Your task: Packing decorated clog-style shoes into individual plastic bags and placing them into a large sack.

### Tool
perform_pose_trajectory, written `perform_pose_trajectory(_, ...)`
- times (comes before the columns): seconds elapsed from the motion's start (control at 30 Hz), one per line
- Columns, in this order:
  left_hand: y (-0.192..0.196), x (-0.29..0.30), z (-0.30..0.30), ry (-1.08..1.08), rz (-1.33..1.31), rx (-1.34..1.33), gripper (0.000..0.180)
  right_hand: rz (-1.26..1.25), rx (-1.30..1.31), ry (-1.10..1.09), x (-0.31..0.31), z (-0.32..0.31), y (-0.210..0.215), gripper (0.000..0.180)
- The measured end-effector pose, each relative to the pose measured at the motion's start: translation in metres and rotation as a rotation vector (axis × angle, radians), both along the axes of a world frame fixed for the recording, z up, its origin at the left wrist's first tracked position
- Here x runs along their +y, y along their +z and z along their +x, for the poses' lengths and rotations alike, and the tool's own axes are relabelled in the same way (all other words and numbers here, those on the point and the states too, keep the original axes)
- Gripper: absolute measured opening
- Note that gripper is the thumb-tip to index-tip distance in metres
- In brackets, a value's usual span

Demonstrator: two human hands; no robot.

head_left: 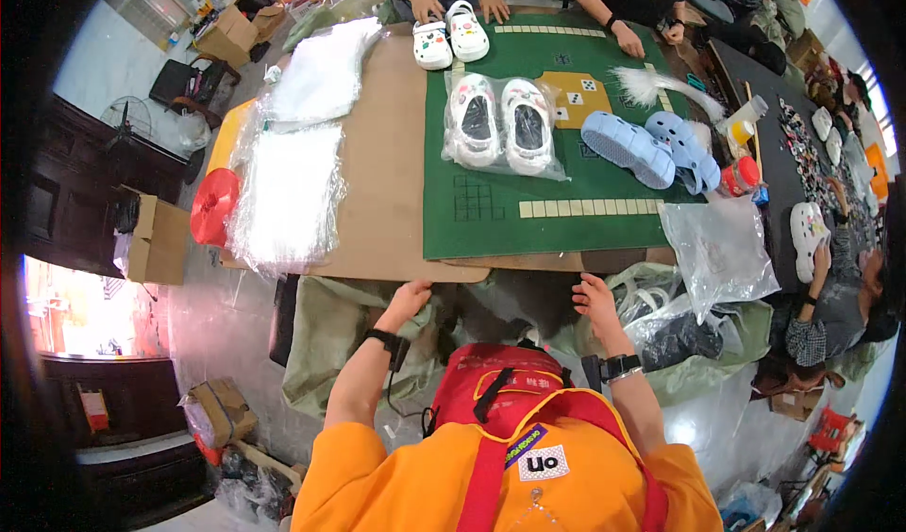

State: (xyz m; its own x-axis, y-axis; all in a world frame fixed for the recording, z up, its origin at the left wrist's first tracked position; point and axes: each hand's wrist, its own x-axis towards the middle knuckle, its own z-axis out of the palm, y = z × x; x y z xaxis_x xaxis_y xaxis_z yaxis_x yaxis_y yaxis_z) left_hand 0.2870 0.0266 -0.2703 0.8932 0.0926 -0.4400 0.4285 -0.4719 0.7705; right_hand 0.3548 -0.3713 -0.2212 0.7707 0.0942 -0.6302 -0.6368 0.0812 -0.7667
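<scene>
My left hand (411, 301) is at the near edge of the brown board (382, 183), its fingers bunched and partly hidden, so I cannot tell if they touch it. Just below the green mat's front edge is my right hand (593, 298), empty with fingers apart and slightly bent. On the green mat (472, 235), white clogs (477, 121) with charms lie in a clear plastic bag. Light blue clogs (628, 145) rest to their right, one tipped on its side. Another pair of white clogs (432, 46) stands at the far edge, beside a person's hands (425, 3).
Stacked clear plastic bags (288, 183) and a red tape roll (215, 207) lie at left. A clear bag (719, 253) overhangs the right corner, near a red-lidded jar (739, 176). Green sacks (326, 343) sit below the table. Other people work opposite and at right, one holding a white clog (808, 239).
</scene>
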Motion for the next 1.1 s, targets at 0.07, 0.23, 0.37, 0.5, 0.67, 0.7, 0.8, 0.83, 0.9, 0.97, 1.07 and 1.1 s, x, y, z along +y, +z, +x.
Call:
perform_pose_trajectory(0.07,0.029,-0.024,0.05,0.063,-0.175,0.063,0.032,0.025,0.026,-0.018,-0.002,0.004,-0.002,0.033)
perform_pose_trajectory(0.23,0.085,-0.055,0.167,0.027,-0.294,0.006,0.034,0.079,0.088,-0.047,-0.006,0.029,-0.001,0.03)
perform_pose_trajectory(0.37,0.058,-0.027,0.258,-0.109,-0.147,-0.24,0.044,0.012,0.045,-0.083,0.006,0.065,0.011,0.032)
perform_pose_trajectory(0.5,0.031,-0.033,0.326,0.269,0.321,-0.386,0.068,0.067,0.027,-0.179,0.036,0.108,0.016,0.032)
perform_pose_trajectory(0.67,-0.02,-0.034,0.345,0.423,-0.173,-0.034,0.097,-0.062,0.013,-0.097,0.078,0.176,0.018,0.065)
perform_pose_trajectory(0.7,-0.036,-0.027,0.346,0.427,-0.176,-0.024,0.097,-0.069,0.022,-0.094,0.089,0.191,0.02,0.065)
perform_pose_trajectory(0.8,-0.015,-0.03,0.343,0.308,-0.12,0.01,0.076,-0.051,0.145,-0.13,0.104,0.224,0.011,0.073)
perform_pose_trajectory(0.83,-0.022,-0.032,0.347,0.282,-0.126,0.023,0.076,-0.016,0.135,-0.135,0.102,0.231,-0.007,0.076)
perform_pose_trajectory(0.9,-0.014,-0.017,0.344,0.242,-0.479,0.037,0.06,0.028,0.127,-0.113,0.109,0.246,-0.028,0.08)
perform_pose_trajectory(0.97,-0.006,-0.018,0.337,0.236,-0.409,0.118,0.049,0.224,0.086,-0.069,0.117,0.256,-0.035,0.084)
perform_pose_trajectory(1.07,0.001,-0.013,0.323,0.051,-0.269,0.127,0.049,0.151,0.008,-0.107,0.118,0.246,-0.029,0.083)
perform_pose_trajectory(1.1,0.003,-0.01,0.317,0.082,-0.297,0.049,0.049,0.075,-0.066,-0.036,0.119,0.238,-0.021,0.082)
